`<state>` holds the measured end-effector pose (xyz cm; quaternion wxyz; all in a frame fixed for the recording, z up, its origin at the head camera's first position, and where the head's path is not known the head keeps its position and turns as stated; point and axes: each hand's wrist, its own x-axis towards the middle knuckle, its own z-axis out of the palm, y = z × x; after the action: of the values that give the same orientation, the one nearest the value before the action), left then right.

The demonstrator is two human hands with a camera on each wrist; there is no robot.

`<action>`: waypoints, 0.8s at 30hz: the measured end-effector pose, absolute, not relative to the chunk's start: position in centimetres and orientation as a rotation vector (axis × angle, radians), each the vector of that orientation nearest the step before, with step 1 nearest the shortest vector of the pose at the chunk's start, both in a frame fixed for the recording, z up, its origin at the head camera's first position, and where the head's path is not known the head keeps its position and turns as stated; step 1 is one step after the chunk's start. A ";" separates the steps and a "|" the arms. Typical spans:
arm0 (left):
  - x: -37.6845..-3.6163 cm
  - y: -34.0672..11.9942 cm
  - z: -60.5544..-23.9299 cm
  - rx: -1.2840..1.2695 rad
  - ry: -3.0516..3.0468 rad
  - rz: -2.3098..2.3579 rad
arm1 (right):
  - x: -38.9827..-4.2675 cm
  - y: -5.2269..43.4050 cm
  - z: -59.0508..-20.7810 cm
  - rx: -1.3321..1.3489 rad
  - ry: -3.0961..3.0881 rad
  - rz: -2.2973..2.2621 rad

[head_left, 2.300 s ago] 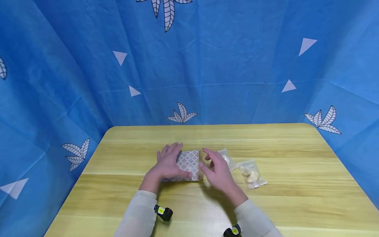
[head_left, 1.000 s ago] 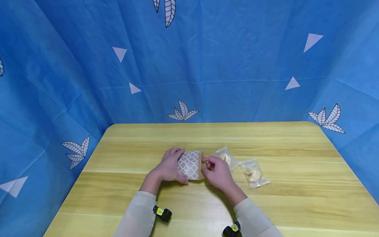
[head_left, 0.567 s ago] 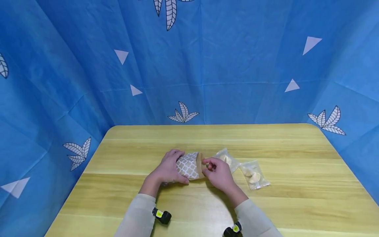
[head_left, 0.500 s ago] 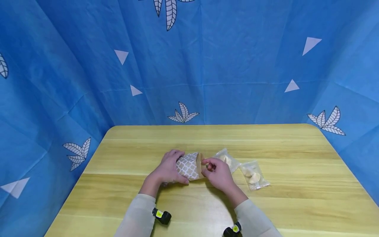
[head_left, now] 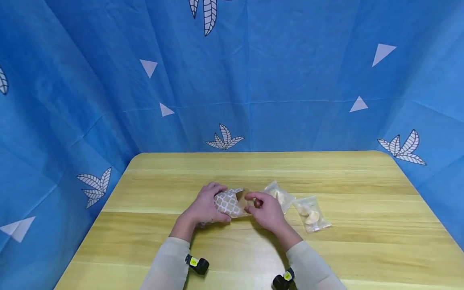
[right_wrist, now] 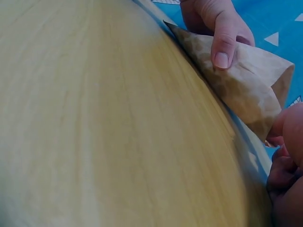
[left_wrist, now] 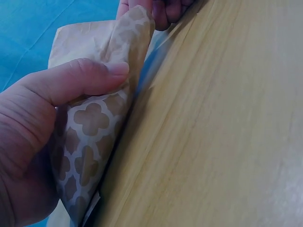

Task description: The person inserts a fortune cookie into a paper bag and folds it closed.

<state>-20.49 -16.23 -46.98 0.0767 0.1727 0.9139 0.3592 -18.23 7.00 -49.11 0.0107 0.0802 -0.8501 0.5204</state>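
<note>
A brown paper bag [head_left: 227, 202] with a white lattice pattern lies on the table, bulged, its mouth gaping toward the right. My left hand [head_left: 206, 205] grips its body across the width; in the left wrist view the thumb presses the patterned side of the bag [left_wrist: 90, 123]. At the mouth, my right hand [head_left: 268, 211] pinches the bag's edge between thumb and forefinger, the other fingers curled in. The right wrist view shows the bag [right_wrist: 246, 90] tilted, with the right hand [right_wrist: 289, 151] at its lower corner. What the bag holds inside cannot be seen.
Two clear plastic sachets, each with pale pieces inside, lie right of the bag: one sachet [head_left: 284, 198] partly behind the right hand, the other sachet [head_left: 311, 214] farther right. A blue patterned cloth [head_left: 282, 80] hangs behind the wooden table [head_left: 362, 249].
The bag lay flat under my spread left hand; that hand has since squeezed it from both edges. Its mouth has opened progressively, and the right fingers have come onto the rim.
</note>
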 end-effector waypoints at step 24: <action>-20.5 -16.0 -47.1 0.454 2.742 1.066 | -18.2 7.5 -48.9 0.202 -2.623 1.756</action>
<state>-20.45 -16.04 -47.08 0.0821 0.1520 0.9180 0.3569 -18.17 7.52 -48.90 -0.0107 0.0640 -0.8292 0.5552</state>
